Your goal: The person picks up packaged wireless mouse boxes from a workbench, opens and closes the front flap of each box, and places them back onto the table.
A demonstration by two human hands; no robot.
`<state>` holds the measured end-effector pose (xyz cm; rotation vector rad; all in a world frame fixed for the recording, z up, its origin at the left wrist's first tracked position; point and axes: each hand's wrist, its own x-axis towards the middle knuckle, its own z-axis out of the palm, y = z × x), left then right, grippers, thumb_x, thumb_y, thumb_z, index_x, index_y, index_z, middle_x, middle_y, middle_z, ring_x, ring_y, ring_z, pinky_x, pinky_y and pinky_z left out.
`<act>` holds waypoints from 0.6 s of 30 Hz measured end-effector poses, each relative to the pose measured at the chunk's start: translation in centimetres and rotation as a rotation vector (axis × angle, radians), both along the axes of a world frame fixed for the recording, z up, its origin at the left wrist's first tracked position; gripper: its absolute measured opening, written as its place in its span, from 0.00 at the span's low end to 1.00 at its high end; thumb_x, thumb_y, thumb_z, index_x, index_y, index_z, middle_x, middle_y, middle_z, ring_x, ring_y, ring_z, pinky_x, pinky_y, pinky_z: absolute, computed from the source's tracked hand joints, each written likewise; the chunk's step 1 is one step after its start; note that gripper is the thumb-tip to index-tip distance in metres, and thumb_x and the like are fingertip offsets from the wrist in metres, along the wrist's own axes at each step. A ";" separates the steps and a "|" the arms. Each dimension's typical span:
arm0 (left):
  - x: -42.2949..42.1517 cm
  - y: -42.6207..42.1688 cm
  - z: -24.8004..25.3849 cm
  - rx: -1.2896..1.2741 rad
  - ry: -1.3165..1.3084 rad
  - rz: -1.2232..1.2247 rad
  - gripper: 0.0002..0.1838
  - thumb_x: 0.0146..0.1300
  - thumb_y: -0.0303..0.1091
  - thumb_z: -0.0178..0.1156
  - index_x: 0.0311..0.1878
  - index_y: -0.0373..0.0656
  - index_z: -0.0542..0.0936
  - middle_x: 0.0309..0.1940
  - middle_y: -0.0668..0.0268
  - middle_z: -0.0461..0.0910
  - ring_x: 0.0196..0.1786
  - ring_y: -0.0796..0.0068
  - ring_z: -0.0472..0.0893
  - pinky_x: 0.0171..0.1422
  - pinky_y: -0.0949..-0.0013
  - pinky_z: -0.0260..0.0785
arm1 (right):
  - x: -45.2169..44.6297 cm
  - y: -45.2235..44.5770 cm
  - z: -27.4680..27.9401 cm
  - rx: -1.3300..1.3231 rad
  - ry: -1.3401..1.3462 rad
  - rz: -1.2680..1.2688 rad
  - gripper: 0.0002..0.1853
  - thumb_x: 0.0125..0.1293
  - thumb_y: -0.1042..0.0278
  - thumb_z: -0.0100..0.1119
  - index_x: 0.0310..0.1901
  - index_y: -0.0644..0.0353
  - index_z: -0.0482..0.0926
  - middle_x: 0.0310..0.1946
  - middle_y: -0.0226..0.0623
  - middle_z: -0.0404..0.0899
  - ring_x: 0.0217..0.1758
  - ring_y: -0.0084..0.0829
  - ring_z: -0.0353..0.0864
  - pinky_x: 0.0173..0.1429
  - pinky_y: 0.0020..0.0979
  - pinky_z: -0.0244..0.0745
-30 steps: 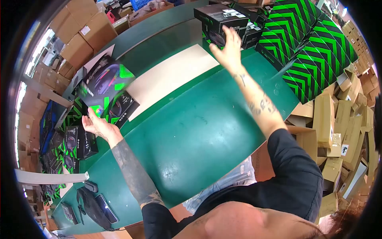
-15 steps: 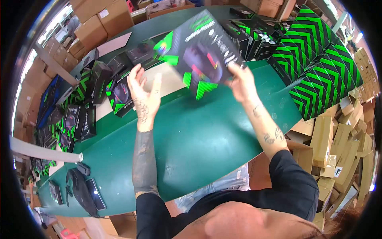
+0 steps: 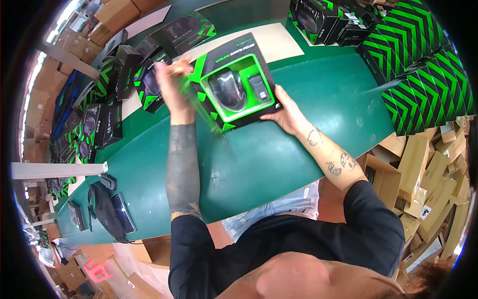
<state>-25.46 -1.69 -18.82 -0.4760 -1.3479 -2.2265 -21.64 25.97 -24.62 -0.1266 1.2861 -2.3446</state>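
A black and green mouse box point(image 3: 236, 122) is tilted above the table, with my right hand point(image 3: 287, 113) closed on its lower right corner. Through its green-framed window show a dark computer mouse point(image 3: 228, 90) and a small black device point(image 3: 258, 87). At the box's left side, a green-edged front flap stands swung out, blurred and seen nearly edge-on. My left hand point(image 3: 175, 92) is up against this flap. Its fingers are smeared by motion, so their grip on the flap is unclear. Behind that hand, another mouse box point(image 3: 148, 82) stands on the table.
Large green-chevron boxes point(image 3: 406, 42) are stacked at the right of the green table point(image 3: 259, 169). More black boxes point(image 3: 318, 20) stand at the back. A black bag point(image 3: 103, 212) and a phone point(image 3: 123, 213) lie front left. Brown cartons point(image 3: 433, 184) pile up at right.
The box has come lower and nearer, its front flap now swung left, exposing the window and mouse. My left hand has moved to the flap. My right hand still grips the box. The view has shifted.
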 end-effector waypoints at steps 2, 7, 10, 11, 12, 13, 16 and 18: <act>-2.7 -2.6 -1.0 0.129 0.382 -0.681 0.41 0.74 0.59 0.21 0.23 0.45 0.79 0.22 0.65 0.77 0.45 0.64 0.73 0.72 0.57 0.52 | -0.6 0.4 0.3 0.091 0.090 -0.051 0.27 0.70 0.57 0.55 0.66 0.55 0.61 0.51 0.35 0.75 0.49 0.28 0.80 0.42 0.32 0.83; -1.4 -1.0 1.7 0.010 0.479 -0.739 0.42 0.73 0.62 0.19 0.21 0.47 0.76 0.20 0.67 0.74 0.42 0.68 0.69 0.71 0.59 0.48 | -1.0 0.8 0.3 0.057 0.075 -0.025 0.28 0.68 0.54 0.59 0.64 0.55 0.62 0.51 0.35 0.75 0.48 0.30 0.80 0.42 0.34 0.82; 0.6 1.2 2.6 0.005 0.482 -0.526 0.38 0.73 0.63 0.26 0.24 0.46 0.76 0.37 0.60 0.76 0.50 0.68 0.70 0.71 0.59 0.47 | -1.1 0.9 -0.1 -0.070 0.098 -0.022 0.28 0.68 0.51 0.57 0.64 0.53 0.62 0.52 0.35 0.75 0.48 0.31 0.81 0.42 0.35 0.82; 1.4 2.3 2.8 0.019 0.456 -0.396 0.36 0.73 0.63 0.29 0.26 0.45 0.76 0.42 0.57 0.76 0.53 0.67 0.71 0.72 0.58 0.47 | -1.2 0.9 -0.3 -0.116 0.110 -0.022 0.29 0.68 0.51 0.57 0.65 0.53 0.62 0.52 0.35 0.75 0.48 0.31 0.81 0.43 0.35 0.82; 1.5 3.3 2.9 -0.035 0.368 -0.136 0.25 0.72 0.57 0.45 0.37 0.43 0.78 0.58 0.53 0.70 0.62 0.62 0.69 0.73 0.55 0.49 | -1.3 0.9 -0.5 -0.156 0.098 -0.013 0.29 0.68 0.50 0.56 0.65 0.52 0.61 0.53 0.35 0.75 0.49 0.32 0.81 0.43 0.35 0.82; 1.6 3.3 3.1 -0.231 0.239 -0.037 0.22 0.66 0.54 0.56 0.49 0.44 0.74 0.60 0.53 0.68 0.64 0.61 0.67 0.73 0.56 0.51 | -1.3 0.9 -0.7 -0.197 0.089 -0.005 0.29 0.68 0.50 0.56 0.66 0.52 0.61 0.53 0.34 0.75 0.49 0.32 0.81 0.43 0.35 0.82; 3.0 4.7 4.1 -0.454 -0.138 0.059 0.44 0.53 0.48 0.73 0.69 0.46 0.63 0.60 0.57 0.68 0.62 0.66 0.69 0.67 0.65 0.60 | -1.5 1.5 -0.1 -0.278 -0.115 -0.028 0.29 0.71 0.47 0.49 0.69 0.51 0.59 0.57 0.36 0.74 0.55 0.35 0.78 0.52 0.43 0.79; 2.4 3.9 4.0 -0.415 -0.309 0.169 0.35 0.53 0.38 0.73 0.63 0.45 0.69 0.50 0.63 0.73 0.49 0.73 0.75 0.52 0.69 0.71 | -2.0 1.6 0.4 -0.341 -0.031 -0.025 0.29 0.74 0.46 0.42 0.70 0.53 0.58 0.62 0.40 0.70 0.62 0.37 0.71 0.65 0.46 0.68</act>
